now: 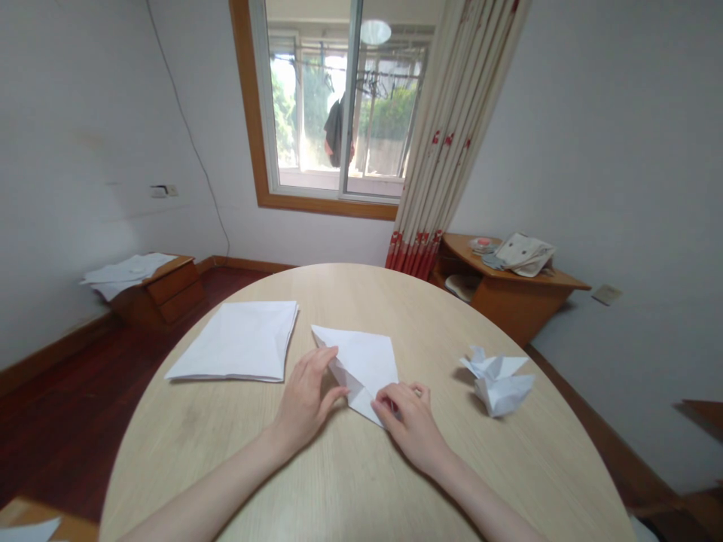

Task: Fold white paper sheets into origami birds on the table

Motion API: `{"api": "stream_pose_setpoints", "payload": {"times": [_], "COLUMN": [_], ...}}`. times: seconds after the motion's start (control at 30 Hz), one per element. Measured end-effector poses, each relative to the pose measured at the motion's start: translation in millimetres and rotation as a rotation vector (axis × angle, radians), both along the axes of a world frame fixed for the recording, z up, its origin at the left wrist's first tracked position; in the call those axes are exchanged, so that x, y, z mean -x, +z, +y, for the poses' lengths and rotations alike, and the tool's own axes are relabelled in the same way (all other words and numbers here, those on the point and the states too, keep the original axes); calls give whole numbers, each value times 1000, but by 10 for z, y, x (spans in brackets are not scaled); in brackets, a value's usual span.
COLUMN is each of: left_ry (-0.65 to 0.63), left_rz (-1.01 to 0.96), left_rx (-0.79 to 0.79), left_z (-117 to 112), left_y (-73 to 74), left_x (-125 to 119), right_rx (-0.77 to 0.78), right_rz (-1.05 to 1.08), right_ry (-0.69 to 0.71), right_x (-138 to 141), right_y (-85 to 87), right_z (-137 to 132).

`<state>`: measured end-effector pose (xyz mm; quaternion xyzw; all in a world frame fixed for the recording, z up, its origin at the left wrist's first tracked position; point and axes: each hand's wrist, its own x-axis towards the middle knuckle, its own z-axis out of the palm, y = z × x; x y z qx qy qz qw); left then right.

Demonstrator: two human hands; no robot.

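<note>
A partly folded sheet of white paper [367,352] lies on the round table in front of me, one flap lifted along its near left side. My left hand [308,391] has its fingertips on the paper's left edge and its thumb at the flap, with the flap's edge between them. At the lower right corner, my right hand [410,418] pinches the paper with curled fingers. To the right stands a folded white paper figure [500,384] with pointed parts, apart from both hands. A stack of white paper [237,342] lies to the left of my left hand.
The round wooden table [350,497] has a curved far edge. Behind it are a window [344,113] and a long curtain [437,135]. A low cabinet [175,290] stands at left; a corner desk [508,297] bearing a cloth bag [525,254] is at right.
</note>
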<state>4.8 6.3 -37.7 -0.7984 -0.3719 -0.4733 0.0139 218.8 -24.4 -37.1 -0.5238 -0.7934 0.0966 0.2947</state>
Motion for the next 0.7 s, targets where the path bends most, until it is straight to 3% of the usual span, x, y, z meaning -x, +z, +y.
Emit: {"api": "stream_pose_setpoints", "payload": {"times": [0.5, 0.7], "left_ry": [-134, -167], "left_rz": [-2, 82], "left_rx": [155, 206], "left_z": [-25, -38], "left_y": [-42, -6], "left_x": [-25, -38], "right_rx": [64, 67], "right_rz": [-77, -81], "right_ry": [57, 79], "right_x": [70, 65], "right_y": [16, -4], "right_z": [-60, -46]}}
